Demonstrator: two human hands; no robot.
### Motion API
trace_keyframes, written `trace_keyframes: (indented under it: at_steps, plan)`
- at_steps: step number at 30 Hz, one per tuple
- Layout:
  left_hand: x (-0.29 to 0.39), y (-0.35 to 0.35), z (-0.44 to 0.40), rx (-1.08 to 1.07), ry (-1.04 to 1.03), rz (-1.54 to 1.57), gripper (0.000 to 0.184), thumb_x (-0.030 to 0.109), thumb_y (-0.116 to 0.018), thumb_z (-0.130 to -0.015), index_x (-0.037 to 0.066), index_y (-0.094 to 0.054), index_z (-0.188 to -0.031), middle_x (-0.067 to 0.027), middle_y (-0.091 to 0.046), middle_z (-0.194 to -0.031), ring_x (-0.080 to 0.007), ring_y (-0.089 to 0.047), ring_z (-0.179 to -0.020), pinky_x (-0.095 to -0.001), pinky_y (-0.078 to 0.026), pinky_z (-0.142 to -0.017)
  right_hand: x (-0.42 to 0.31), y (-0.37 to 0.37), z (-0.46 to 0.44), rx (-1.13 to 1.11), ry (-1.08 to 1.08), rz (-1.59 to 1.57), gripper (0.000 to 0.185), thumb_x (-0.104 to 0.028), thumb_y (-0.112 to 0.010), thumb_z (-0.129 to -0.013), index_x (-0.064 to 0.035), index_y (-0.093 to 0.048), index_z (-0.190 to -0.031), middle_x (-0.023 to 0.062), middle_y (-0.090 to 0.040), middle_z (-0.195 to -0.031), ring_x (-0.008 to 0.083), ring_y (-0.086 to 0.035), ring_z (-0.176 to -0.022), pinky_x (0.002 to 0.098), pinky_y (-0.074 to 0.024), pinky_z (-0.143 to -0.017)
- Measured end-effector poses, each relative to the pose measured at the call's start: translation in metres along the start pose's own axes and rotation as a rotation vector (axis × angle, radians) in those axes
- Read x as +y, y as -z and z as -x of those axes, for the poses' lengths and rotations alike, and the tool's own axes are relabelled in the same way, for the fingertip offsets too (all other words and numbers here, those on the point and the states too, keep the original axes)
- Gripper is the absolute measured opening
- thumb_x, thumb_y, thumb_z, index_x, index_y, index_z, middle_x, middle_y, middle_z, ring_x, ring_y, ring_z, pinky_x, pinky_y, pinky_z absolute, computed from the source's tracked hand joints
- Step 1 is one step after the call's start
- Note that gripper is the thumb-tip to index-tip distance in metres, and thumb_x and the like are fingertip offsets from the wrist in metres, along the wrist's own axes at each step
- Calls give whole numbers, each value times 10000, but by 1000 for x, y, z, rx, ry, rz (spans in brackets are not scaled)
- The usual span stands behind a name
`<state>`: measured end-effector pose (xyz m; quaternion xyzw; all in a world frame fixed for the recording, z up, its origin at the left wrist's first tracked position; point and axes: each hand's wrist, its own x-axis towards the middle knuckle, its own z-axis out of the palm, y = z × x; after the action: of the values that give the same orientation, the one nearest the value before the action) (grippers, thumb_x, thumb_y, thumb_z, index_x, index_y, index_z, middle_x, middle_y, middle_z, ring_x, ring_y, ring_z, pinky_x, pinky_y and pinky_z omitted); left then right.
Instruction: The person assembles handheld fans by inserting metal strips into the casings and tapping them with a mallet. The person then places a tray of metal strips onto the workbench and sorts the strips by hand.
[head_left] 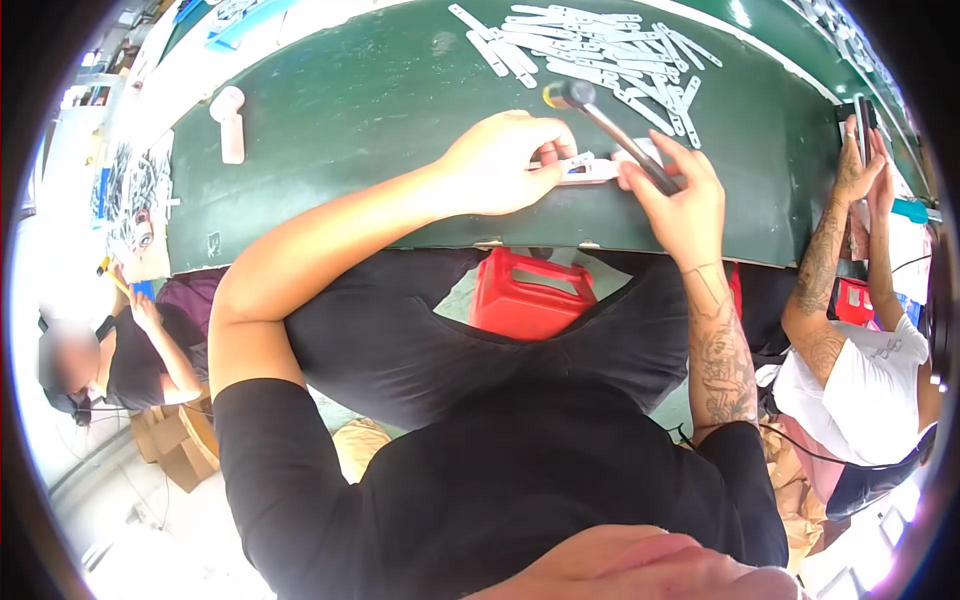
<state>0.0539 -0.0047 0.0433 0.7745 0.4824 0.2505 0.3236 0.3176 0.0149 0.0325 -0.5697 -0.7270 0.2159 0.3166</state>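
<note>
My left hand [515, 165] is closed around one end of a slim white plastic part [590, 172] just above the green table. At the other end of this part, the fingertips of my right hand [685, 195] touch or nearly touch it. A small hammer [625, 138] is gripped in that same right hand, its dark handle slanting up and left to a black head with a yellow face. Beyond the hammer lies a loose pile of flat white plastic strips [600, 50]. A small pale piece near the right fingers is partly hidden.
On the left of the green table [350, 120] lies a pale pink object with a round head [231, 125]. Below the table edge, a red plastic container [530, 295] stands between my legs. Co-workers sit at the left [165, 345] and right [850, 380].
</note>
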Motion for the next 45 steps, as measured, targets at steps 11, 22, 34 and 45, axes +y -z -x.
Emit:
trace_keyframes:
  at_steps: [11, 22, 34, 45]
  plan:
    - [-4, -5, -2, 103, -179, -253, 209, 168, -719, -941, 122, -789, -1132, -67, -686, -879, -249, -639, -819, -383, -546, -772, -9, -18, -5, 21, 24, -18, 513, -367, -859, -800, -127, -754, -1241, 92, -662, -966, 251, -692, -869, 376, -566, -778]
    - [1, -12, 3, 187, -134, -244, 189, 237, -738, -959, 119, -810, -1086, -59, -697, -907, -220, -698, -749, -347, -574, -675, -19, -21, 0, 15, -3, 67, 525, -403, -850, -817, -150, -749, -1265, 70, -624, -937, 226, -668, -804, 360, -555, -739]
    - [-9, -18, -1, 267, -246, -244, 163, 238, -772, -931, 124, -805, -1042, -54, -704, -913, -242, -694, -811, -354, -570, -733, -18, -23, 3, 20, -26, 37, 559, -421, -862, -809, -175, -743, -1297, 73, -606, -927, 225, -665, -830, 357, -559, -765]
    - [-12, -20, 5, 245, -147, -123, 129, 204, -769, -925, 81, -737, -944, -76, -715, -883, -261, -692, -751, -363, -558, -670, -8, 55, 55, -218, 26, -24, 460, -108, -622, -1041, -74, -573, -1497, 195, -653, -1414, 336, -665, -1272, 382, -500, -1063]
